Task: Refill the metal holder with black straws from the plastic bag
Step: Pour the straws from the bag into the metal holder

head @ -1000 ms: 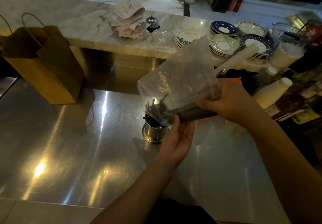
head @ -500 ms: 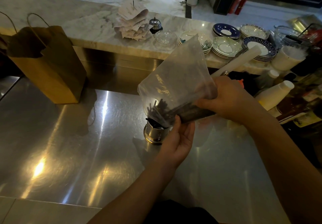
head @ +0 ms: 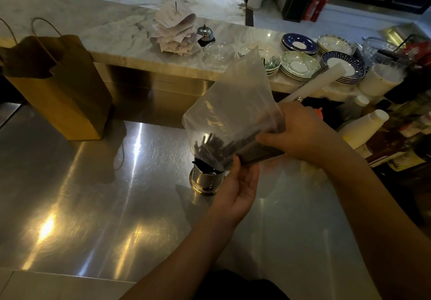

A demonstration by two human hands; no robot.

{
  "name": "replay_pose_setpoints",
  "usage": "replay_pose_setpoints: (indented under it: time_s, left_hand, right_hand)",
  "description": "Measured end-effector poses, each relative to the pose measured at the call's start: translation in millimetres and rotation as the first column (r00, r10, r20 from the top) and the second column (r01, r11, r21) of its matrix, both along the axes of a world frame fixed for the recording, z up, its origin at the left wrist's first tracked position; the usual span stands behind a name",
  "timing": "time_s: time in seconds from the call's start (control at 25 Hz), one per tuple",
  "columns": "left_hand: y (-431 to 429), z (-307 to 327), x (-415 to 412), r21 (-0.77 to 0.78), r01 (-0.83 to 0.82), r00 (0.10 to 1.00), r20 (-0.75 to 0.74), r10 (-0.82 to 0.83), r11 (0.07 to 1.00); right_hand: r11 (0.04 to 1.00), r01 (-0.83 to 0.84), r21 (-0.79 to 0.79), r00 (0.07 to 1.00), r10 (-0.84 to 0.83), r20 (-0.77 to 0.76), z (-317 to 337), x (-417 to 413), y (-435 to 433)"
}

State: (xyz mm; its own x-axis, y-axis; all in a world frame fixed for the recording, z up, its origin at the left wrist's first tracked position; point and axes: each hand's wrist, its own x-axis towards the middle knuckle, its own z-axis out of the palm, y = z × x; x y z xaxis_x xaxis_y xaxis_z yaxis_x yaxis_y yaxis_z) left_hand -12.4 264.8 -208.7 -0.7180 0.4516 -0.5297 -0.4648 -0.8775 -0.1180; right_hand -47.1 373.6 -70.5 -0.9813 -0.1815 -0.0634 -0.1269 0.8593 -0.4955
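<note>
While the left hand (head: 235, 190) is cupped under the plastic bag (head: 229, 113), fingers closed on its lower corner at frame centre, the right hand (head: 296, 134) is clenched round the bag's side w/ black straws (head: 217, 147) inside. Bag mouth is tipped over the metal holder (head: 205, 180) on the steel desk (head: 93, 194). Brown paper bag (head: 58, 90) is seen upper left.

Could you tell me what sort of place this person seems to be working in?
Most likely the service side of a café or bar counter. Stacks of patterned saucers sit on a marble counter beside a service bell and a spike of paper receipts, with a stainless steel worktop below.
</note>
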Motion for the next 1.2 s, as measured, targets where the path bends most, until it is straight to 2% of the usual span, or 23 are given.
replay_pose_setpoints:
  time_s: [0.48, 0.64, 0.72, 0.76, 0.8, 0.84, 0.88, 0.92, 0.96, 1.0, 1.04, 1.08, 1.12, 1.2]
  left_hand:
    - [-5, -6, -4, 0.005, -0.027, 1.000, -0.001, 0.027, 1.000]
    - [-5, -13, -1, -0.029, 0.028, 0.999, -0.024, -0.029, 0.999]
    - [-16, -15, 4, -0.139, 0.150, 0.987, -0.029, -0.156, 0.979]
    - [-27, -17, 6, -0.265, 0.213, 0.972, -0.039, -0.231, 0.940]
    - [-41, -19, 8, -0.466, 0.241, 0.951, -0.063, -0.303, 0.851]
    - [-57, -21, 9, -0.707, 0.201, 0.925, -0.090, -0.369, 0.678]
    - [-74, -20, 7, -0.898, 0.074, 0.903, -0.125, -0.412, 0.434]
    - [-92, -16, 1, -0.979, -0.102, 0.889, -0.169, -0.425, 0.175]
    - [-107, -10, -9, -0.965, -0.261, 0.876, -0.226, -0.426, -0.026]
    - [-119, -1, -23, -0.912, -0.380, 0.854, -0.282, -0.438, -0.153]
    - [-129, 8, -39, -0.850, -0.479, 0.808, -0.330, -0.488, -0.218]
    - [-135, 16, -59, -0.796, -0.559, 0.739, -0.350, -0.575, -0.233]
    - [-138, 21, -79, -0.755, -0.616, 0.659, -0.336, -0.673, -0.226]
    - [-137, 29, -111, -0.756, -0.636, 0.505, -0.260, -0.823, -0.152]
  right_hand:
    - [1.000, -0.011, 0.024, 1.000, 0.011, 0.012, 2, -8, -7]
    - [0.999, 0.024, 0.029, 0.997, -0.027, 0.075, 1, -18, -11]
    - [0.998, 0.012, 0.055, 0.994, -0.018, 0.108, 2, -24, -12]
    - [0.998, 0.001, 0.065, 0.994, -0.009, 0.113, 4, -26, -12]
    - [0.997, -0.005, 0.073, 0.994, -0.003, 0.110, 6, -28, -13]
    - [0.996, -0.008, 0.083, 0.994, -0.001, 0.109, 9, -29, -13]
    - [0.995, -0.012, 0.098, 0.994, 0.002, 0.107, 13, -29, -14]
    - [0.993, -0.016, 0.119, 0.995, 0.004, 0.103, 15, -30, -15]
    - [0.989, -0.020, 0.148, 0.995, 0.005, 0.097, 16, -32, -16]
    - [0.985, -0.024, 0.170, 0.995, 0.007, 0.099, 17, -34, -17]
    - [0.983, -0.027, 0.182, 0.995, 0.008, 0.104, 17, -36, -18]
    - [0.981, -0.035, 0.191, 0.993, 0.013, 0.118, 17, -38, -20]
    - [0.979, -0.046, 0.197, 0.991, 0.020, 0.133, 16, -40, -21]
    - [0.979, -0.057, 0.196, 0.987, 0.025, 0.161, 16, -44, -22]
